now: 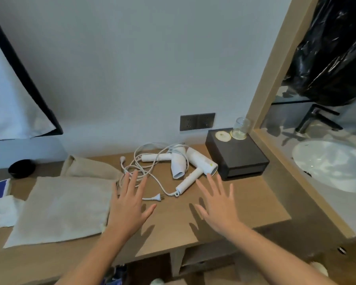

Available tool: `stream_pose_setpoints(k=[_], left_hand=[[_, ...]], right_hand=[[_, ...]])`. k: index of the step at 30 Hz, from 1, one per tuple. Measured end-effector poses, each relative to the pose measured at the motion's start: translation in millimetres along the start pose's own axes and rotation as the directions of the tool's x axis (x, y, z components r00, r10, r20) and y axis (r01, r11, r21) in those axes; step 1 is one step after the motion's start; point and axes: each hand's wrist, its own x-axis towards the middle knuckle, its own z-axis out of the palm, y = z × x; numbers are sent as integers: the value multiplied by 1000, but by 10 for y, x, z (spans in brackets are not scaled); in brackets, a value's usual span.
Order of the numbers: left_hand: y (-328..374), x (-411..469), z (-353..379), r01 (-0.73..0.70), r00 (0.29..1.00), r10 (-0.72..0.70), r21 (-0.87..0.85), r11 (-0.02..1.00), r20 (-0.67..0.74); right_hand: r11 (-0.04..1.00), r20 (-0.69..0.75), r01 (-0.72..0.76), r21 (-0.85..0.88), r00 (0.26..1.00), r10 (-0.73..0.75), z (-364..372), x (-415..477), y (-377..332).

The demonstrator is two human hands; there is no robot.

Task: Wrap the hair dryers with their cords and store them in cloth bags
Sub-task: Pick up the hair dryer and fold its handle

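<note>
Head view looked down on a wooden table (255, 202). At the left lay a flat cloth bag (64, 206), and a second, rumpled cloth bag (88, 167) lay just beyond it. The left hand (130, 204) was spread, palm down, fingers straight, holding nothing. Its fingertips reached the near edge of the loose cords (140, 167), which sprawled in unwound loops, with one plug (155, 197) lying just right of that hand.

Farther and to the right, the two white hair dryers lay touching. The left dryer (178, 165) pointed its handle leftward into the loops. The right dryer (201, 161) ran its handle (190, 181) diagonally, near-left toward the hands, its barrel far-right beside a black box (236, 157).

The right hand (218, 206) was likewise spread and empty, its fingertips just near of that handle's end. Whether either palm touched the table could not be told, though the shadows suggested both hovered.

By my reading, both dryers lay ahead of the hands and between them. The right hand was nearer the diagonal handle and the left was nearer the cords.
</note>
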Motion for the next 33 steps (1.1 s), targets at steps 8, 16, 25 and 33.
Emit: stream_pose_setpoints(k=[8,16,25,33], left_hand=[[-117,1384,423,-185,970,192,-60,981,150],[322,2252,855,-374,888,403,-160,913,224],[564,2475,1117,-649,730,619,10,760,290],[46,2436,1095,-615,735,578,-9,788,354]], right_hand=[[967,162,-238,97,962,220,285,897,18],[785,271,-513,347,856,439,587,1426,144],[127,658,-818,561,534,532,857,2040,61],[-149,782,-866,477,341,522,913,2302,6]])
